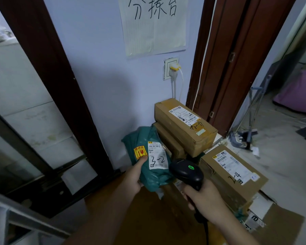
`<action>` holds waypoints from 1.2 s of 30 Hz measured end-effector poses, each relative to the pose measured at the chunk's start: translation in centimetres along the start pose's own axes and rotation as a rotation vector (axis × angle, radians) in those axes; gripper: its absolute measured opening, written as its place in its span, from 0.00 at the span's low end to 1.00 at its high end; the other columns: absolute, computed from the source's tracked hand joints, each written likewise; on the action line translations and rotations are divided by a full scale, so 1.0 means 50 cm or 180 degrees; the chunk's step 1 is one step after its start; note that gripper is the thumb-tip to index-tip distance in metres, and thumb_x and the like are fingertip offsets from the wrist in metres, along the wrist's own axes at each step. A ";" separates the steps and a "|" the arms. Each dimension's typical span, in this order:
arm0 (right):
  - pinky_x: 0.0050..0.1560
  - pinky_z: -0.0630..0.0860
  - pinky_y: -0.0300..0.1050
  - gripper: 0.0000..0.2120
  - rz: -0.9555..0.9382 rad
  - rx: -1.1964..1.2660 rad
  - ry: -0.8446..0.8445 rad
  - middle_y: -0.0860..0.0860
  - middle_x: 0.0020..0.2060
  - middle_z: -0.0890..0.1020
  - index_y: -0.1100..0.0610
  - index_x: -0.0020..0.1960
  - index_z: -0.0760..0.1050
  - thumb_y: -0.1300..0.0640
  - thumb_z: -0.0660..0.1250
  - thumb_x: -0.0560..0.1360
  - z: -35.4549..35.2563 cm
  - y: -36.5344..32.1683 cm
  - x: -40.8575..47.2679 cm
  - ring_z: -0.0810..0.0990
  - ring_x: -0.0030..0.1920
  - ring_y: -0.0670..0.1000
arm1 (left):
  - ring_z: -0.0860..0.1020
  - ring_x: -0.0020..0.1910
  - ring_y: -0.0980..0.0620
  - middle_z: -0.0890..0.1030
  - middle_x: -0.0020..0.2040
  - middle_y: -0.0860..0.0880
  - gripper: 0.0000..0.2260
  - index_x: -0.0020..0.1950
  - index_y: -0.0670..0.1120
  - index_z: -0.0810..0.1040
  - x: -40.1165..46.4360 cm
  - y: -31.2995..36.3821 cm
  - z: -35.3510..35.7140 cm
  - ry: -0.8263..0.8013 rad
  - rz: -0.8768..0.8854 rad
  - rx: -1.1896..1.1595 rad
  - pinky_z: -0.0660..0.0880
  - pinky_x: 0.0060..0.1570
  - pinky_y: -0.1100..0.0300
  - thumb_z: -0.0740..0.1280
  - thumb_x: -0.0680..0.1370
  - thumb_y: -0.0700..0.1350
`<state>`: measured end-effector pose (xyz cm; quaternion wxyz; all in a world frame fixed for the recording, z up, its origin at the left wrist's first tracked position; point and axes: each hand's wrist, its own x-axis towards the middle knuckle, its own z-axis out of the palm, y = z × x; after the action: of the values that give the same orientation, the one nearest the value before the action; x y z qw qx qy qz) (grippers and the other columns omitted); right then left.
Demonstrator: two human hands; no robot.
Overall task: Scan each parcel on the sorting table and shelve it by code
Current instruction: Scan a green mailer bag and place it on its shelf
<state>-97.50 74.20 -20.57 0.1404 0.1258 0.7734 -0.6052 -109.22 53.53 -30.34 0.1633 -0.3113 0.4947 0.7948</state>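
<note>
Green poly-bag parcel point(149, 163), held up above the table edge, label side to the camera. White shipping label point(157, 155) on it with "3-2" handwritten in black marker; a yellow-and-red fragile sticker point(140, 152) just left of the label.

Left hand point(135, 177) grips the parcel at its lower left corner. Thumb lies on top, its tip touching the lower edge of the fragile sticker; the other fingers are under the bag, hidden. Forearm comes in from bottom centre, angled up and slightly right.

Right hand point(202, 197) is wrapped round the handle of a black barcode scanner point(186, 171). Scanner head sits just right of the parcel and points toward the label; a green light glows on top of the head. A black cable runs down from the handle along the wrist.

Behind the parcel: stacked brown cartons against the wall, the top carton point(185, 127) marked "4-4". To the right, another carton point(232, 173) marked "2-4", lying on flattened cardboard.

Wall above carries a paper sign point(153, 25) with handwritten characters, and a wall socket point(171, 68) with a yellow-topped plug and white leads hanging down. Dark door frame at left; broom and dustpan point(244, 137) on the floor at right.
</note>
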 end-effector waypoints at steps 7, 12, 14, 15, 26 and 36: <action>0.29 0.72 0.44 0.08 -0.0151 0.0002 0.0073 0.52 0.27 0.78 0.64 0.42 0.77 0.60 0.69 0.77 0.010 -0.012 -0.023 0.74 0.24 0.50 | 0.84 0.59 0.38 0.87 0.57 0.41 0.21 0.66 0.42 0.80 -0.031 -0.011 -0.030 -0.0527 0.0344 -0.0089 0.78 0.64 0.38 0.77 0.74 0.43; 0.28 0.72 0.41 0.06 -0.0168 0.0000 0.0061 0.52 0.27 0.77 0.63 0.46 0.78 0.60 0.69 0.77 0.011 -0.012 -0.040 0.74 0.24 0.49 | 0.86 0.55 0.40 0.88 0.55 0.43 0.22 0.66 0.44 0.79 -0.018 -0.021 0.008 -0.0274 0.0443 0.0086 0.82 0.58 0.42 0.79 0.74 0.48; 0.28 0.72 0.41 0.05 -0.0134 0.0020 0.0012 0.52 0.28 0.77 0.63 0.49 0.78 0.60 0.68 0.78 0.007 -0.008 -0.043 0.74 0.24 0.49 | 0.86 0.53 0.41 0.86 0.56 0.43 0.26 0.67 0.44 0.74 -0.003 -0.017 0.028 0.0081 0.0580 0.0181 0.83 0.51 0.47 0.79 0.74 0.49; 0.28 0.73 0.41 0.04 -0.0101 0.0052 0.0006 0.53 0.29 0.77 0.62 0.50 0.77 0.61 0.68 0.78 0.005 -0.006 -0.044 0.74 0.24 0.49 | 0.85 0.52 0.42 0.85 0.57 0.43 0.28 0.67 0.44 0.70 0.005 -0.014 0.038 0.0247 0.0650 0.0209 0.82 0.49 0.48 0.79 0.75 0.50; 0.27 0.73 0.40 0.03 -0.0002 0.0168 0.0087 0.54 0.29 0.77 0.61 0.49 0.77 0.62 0.68 0.78 -0.016 0.004 -0.045 0.74 0.23 0.47 | 0.79 0.54 0.42 0.78 0.60 0.45 0.24 0.52 0.50 0.82 0.083 0.012 0.056 0.1235 0.0990 0.1815 0.81 0.58 0.44 0.69 0.71 0.69; 0.29 0.73 0.41 0.03 -0.0038 0.0065 0.0023 0.54 0.29 0.77 0.61 0.48 0.77 0.61 0.68 0.78 -0.015 0.002 -0.040 0.74 0.25 0.48 | 0.84 0.50 0.45 0.85 0.53 0.46 0.07 0.57 0.50 0.76 0.009 0.018 0.053 0.0894 0.1376 0.0733 0.82 0.54 0.44 0.61 0.87 0.51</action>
<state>-95.66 74.92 -19.73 0.1328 0.1249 0.7684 -0.6134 -110.95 55.44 -29.18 -0.0459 -0.2850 0.6544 0.6989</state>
